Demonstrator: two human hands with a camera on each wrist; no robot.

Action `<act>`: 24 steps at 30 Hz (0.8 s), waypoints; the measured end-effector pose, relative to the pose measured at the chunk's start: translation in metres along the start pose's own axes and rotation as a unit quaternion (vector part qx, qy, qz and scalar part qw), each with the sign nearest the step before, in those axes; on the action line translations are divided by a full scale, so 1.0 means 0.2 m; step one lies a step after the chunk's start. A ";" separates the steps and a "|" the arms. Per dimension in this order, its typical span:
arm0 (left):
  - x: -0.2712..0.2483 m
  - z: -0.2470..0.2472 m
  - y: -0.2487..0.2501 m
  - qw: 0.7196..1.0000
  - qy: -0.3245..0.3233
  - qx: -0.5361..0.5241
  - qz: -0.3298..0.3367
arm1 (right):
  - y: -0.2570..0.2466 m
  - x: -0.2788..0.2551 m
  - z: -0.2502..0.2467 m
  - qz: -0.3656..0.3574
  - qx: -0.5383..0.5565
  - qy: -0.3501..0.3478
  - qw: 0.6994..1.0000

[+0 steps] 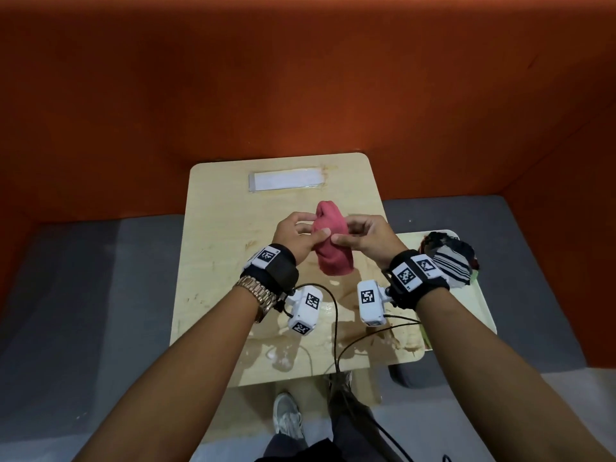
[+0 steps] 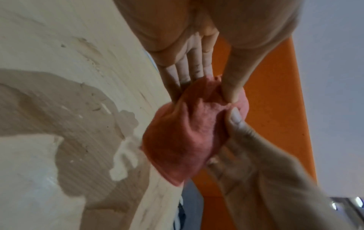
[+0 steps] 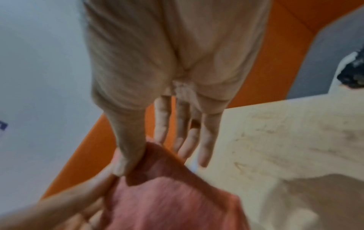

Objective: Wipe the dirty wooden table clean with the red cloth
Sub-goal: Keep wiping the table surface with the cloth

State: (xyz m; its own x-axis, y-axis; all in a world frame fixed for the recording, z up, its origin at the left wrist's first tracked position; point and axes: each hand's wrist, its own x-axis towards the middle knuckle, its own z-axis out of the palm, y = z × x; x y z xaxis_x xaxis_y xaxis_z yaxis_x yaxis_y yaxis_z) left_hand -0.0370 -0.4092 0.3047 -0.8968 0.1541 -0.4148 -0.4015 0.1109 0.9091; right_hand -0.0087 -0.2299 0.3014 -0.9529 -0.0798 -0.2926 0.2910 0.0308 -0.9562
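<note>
Red cloth point(image 1: 333, 243), pale wooden table point(image 1: 220, 235)

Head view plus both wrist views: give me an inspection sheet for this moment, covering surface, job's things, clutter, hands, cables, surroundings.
Surface: wooden table smeared, with a wet patch and whitish residue near its front edge.
Job's things: red cloth bunched up, held above the table.
Clutter: flat white strip at the far edge; striped and dark fabrics on a side tray.
Hands: left hand and right hand both pinch the cloth.
Cables: black leads from the wrist cameras trail over the table's front.
Surroundings: orange walls, grey floor.
</note>
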 end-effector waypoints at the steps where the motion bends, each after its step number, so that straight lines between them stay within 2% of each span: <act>1: 0.00 0.00 -0.01 1.000 -0.010 -0.014 -0.001 | 0.01 0.01 -0.01 0.007 -0.024 0.029 0.999; 3: 0.00 0.00 -0.02 0.997 -0.044 -0.056 -0.007 | 0.04 0.00 -0.04 0.034 -0.021 0.024 0.999; 6: 0.01 0.04 -0.03 0.996 -0.063 -0.071 0.000 | 0.06 -0.01 -0.05 0.046 0.061 -0.061 0.995; 8: 0.03 0.06 -0.06 0.998 -0.066 -0.007 0.014 | 0.08 0.02 -0.09 0.043 0.026 -0.038 0.998; 11: 0.08 0.04 -0.11 0.981 -0.039 0.190 0.021 | 0.09 0.12 -0.24 0.049 -0.139 0.041 0.988; 14: 0.13 -0.01 -0.20 0.935 -0.056 0.349 -0.017 | 0.08 0.22 -0.36 0.026 -0.354 0.090 0.930; 17: 0.16 -0.03 -0.30 0.864 -0.113 0.484 -0.078 | 0.06 0.36 -0.41 -0.030 -0.447 0.105 0.888; 20: 0.18 -0.02 -0.36 0.773 -0.180 0.603 -0.077 | 0.07 0.53 -0.43 -0.042 -0.595 0.057 0.801; 21: 0.19 -0.02 -0.38 0.755 -0.197 0.620 -0.081 | 0.08 0.58 -0.42 -0.046 -0.622 0.036 0.781; 24: 0.19 0.02 -0.42 0.725 -0.239 0.637 -0.110 | 0.14 0.67 -0.39 -0.028 -0.670 -0.027 0.741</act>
State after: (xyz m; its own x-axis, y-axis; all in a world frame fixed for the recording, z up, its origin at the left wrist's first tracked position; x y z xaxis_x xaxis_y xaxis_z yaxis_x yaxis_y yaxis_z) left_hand -0.0365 -0.4094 0.2126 -0.5478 0.2838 -0.7870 0.2455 0.9538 0.1730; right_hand -0.1355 -0.1630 0.2352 -0.9447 -0.1576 -0.2877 -0.1300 0.9851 -0.1127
